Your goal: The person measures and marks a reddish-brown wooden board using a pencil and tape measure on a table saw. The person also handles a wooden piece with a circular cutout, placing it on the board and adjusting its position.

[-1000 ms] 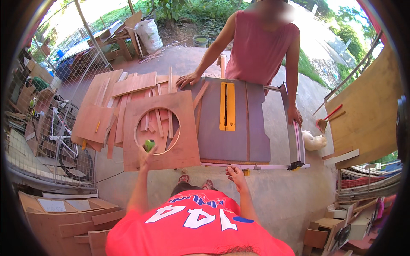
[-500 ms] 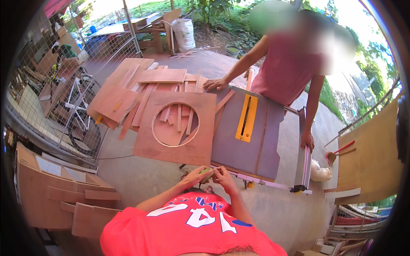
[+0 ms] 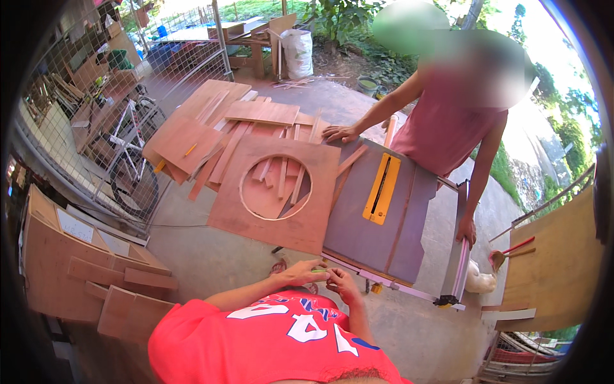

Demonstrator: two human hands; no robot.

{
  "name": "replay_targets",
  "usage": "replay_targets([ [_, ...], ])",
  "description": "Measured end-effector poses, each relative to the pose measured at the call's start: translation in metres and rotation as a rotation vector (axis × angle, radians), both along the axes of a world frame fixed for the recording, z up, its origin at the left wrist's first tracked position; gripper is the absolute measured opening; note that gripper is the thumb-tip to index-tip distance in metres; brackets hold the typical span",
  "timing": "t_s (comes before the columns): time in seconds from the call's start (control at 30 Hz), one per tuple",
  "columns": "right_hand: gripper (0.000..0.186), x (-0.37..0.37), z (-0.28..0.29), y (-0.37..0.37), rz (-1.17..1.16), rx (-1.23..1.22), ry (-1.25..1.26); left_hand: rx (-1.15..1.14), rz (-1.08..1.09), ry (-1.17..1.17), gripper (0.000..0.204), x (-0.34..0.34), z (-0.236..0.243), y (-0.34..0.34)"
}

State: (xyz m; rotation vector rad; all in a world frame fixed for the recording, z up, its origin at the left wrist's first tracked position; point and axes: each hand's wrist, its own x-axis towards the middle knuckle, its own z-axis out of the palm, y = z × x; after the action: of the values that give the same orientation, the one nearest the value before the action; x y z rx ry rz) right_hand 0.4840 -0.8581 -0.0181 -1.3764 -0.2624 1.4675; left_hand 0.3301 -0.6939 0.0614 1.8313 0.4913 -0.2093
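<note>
Can see a big grey saw table [image 3: 412,205], then, just left of it, a brown board [image 3: 275,233] with a round hole. Next, can see the left hand [image 3: 299,274], half closed, and the right hand [image 3: 343,284] close beside it, curled in, cannot tell if pinching anything. Last, can spot a little green thing [image 3: 318,271] held in the left hand, near the right one, mostly hidden
</note>
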Motion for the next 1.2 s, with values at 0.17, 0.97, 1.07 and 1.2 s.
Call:
replay_targets([
  [0.17, 0.029, 0.081, 0.097, -0.042, -0.042, 0.149, -0.607, -0.027, 0.121, 0.049, 0.070, -0.012, 0.009, 0.011],
  [0.97, 0.029, 0.311, 0.207, 0.194, -0.439, -0.219, -1.626, 0.988, 0.366, -0.256, 0.080, 0.040, -0.062, 0.106],
  [1.07, 0.030, 0.304, 0.197, 0.200, -0.453, -0.218, -1.644, 1.022, 0.424, -0.219, 0.077, 0.046, -0.031, 0.103],
  [1.2, 0.030, 0.315, 0.211, 0.206, -0.454, -0.231, -1.655, 0.728, 0.556, -0.530, 0.054, 0.045, 0.088, 0.145],
])
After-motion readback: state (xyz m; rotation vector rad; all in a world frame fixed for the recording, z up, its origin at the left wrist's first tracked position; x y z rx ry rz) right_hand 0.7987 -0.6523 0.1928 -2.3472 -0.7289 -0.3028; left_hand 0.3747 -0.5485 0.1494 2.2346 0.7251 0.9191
